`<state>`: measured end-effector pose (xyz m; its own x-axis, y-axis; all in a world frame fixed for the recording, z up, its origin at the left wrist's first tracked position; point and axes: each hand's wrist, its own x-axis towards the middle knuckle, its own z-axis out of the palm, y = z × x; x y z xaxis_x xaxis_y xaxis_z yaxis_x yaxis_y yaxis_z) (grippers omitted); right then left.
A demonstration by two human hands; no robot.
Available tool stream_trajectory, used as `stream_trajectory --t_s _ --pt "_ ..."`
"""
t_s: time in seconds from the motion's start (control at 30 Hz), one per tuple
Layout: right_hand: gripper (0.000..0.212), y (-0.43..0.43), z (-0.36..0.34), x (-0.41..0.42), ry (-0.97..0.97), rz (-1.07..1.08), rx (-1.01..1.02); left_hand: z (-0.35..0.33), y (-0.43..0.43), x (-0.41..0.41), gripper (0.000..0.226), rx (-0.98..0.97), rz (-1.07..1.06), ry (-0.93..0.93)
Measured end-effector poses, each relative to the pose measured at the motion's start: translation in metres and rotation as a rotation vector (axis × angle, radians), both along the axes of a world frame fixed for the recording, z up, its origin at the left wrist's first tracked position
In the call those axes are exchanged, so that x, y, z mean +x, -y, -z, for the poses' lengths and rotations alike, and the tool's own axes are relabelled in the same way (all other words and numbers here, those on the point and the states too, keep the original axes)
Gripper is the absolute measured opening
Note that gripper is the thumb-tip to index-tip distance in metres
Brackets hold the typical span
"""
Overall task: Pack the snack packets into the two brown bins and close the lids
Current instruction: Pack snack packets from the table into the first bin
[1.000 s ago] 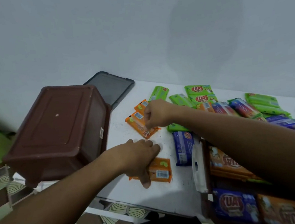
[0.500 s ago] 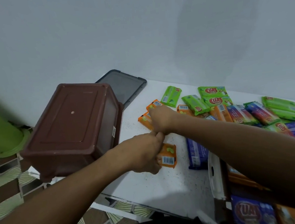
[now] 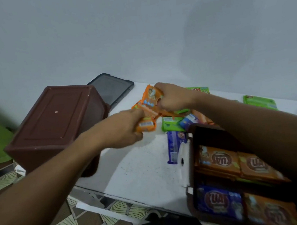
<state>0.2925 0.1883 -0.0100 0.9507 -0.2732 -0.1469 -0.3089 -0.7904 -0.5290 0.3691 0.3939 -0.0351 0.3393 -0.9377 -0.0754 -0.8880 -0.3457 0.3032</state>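
Both hands (image 3: 145,115) grip orange packets (image 3: 149,103) above bare tabletop (image 3: 143,168).

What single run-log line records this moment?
left hand: holds orange snack packets | right hand: holds orange snack packet | open brown plastic bin: partly filled | overturned brown plastic bin: unused

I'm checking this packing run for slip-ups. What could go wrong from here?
Both hands, left and right, clutch several orange packets at once; one could slip out. The second bin lies upside down, so it must be turned before filling. The open bin sits at the table edge.
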Motion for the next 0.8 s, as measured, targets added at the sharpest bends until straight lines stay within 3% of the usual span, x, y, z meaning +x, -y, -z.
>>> stream_trajectory --t_s 0.13,0.23,0.33,0.53,0.67,0.8 --pt "0.073 0.025 -0.031 -0.044 0.02 0.02 0.046 -0.036 0.015 -0.011 0.028 -0.142 -0.148 -0.05" --pt "0.057 0.035 -0.048 -0.084 0.054 0.009 -0.071 -0.062 0.026 -0.031 0.029 -0.186 -0.205 -0.329" --pt "0.041 0.045 -0.06 -0.126 0.009 -0.032 -0.089 -0.079 0.04 -0.06 0.032 -0.2 -0.162 -0.448" --pt "0.044 0.058 -0.073 -0.202 -0.178 -0.061 -0.09 -0.081 0.072 -0.108 0.029 0.022 -0.011 -0.747" --pt "0.042 0.06 -0.068 -0.241 -0.286 -0.111 0.012 -0.071 0.091 -0.132 0.048 0.215 0.153 -0.744" --pt "0.041 0.059 -0.049 -0.265 -0.348 -0.173 0.04 -0.054 0.106 -0.155 0.026 0.319 0.244 -0.727"
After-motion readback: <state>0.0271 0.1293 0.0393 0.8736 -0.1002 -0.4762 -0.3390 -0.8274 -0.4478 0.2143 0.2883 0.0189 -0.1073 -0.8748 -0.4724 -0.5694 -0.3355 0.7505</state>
